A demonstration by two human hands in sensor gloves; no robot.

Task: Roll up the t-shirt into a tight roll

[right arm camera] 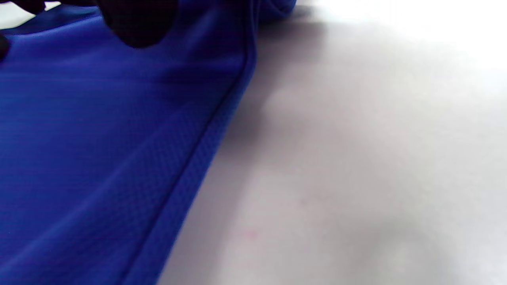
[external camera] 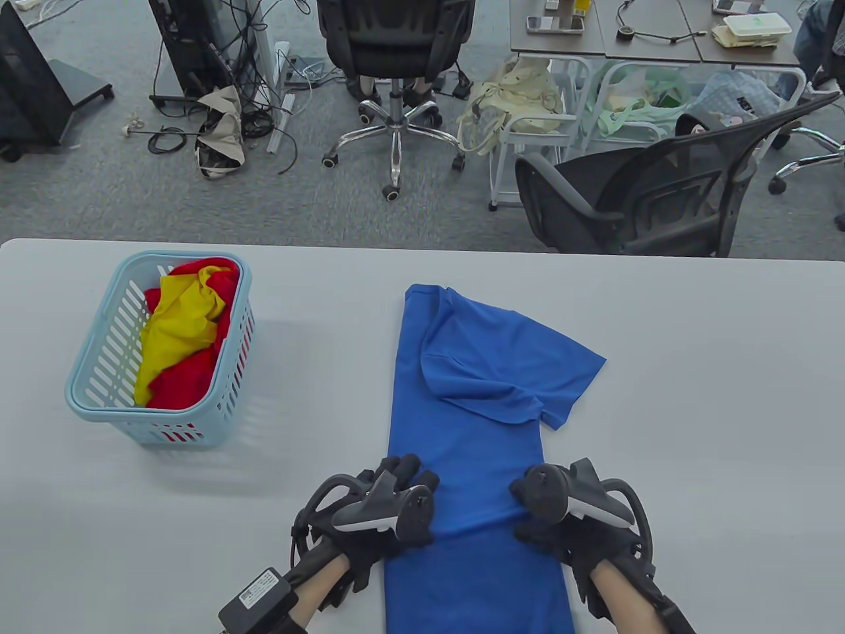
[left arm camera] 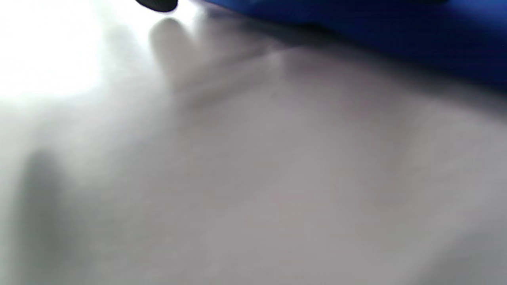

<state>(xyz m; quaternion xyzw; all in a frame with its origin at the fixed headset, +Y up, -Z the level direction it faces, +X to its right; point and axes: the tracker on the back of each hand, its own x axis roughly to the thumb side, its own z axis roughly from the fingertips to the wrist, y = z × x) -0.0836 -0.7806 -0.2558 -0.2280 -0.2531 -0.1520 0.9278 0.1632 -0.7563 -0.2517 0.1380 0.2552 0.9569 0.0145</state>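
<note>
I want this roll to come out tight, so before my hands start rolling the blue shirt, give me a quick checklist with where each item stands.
1. T-shirt folded into a long strip: ok.
2. Sleeve tucked within the strip: not ok, it sticks out right.
3. Left hand on the left edge: ok.
4. Right hand on the right edge: ok.
5. Near hem in view: cannot tell.
6. Basket apart from the shirt: ok.

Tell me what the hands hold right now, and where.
Both hands rest on the blue t-shirt: left hand at its left edge, right hand at its right. Actual grip cannot be told.
</note>
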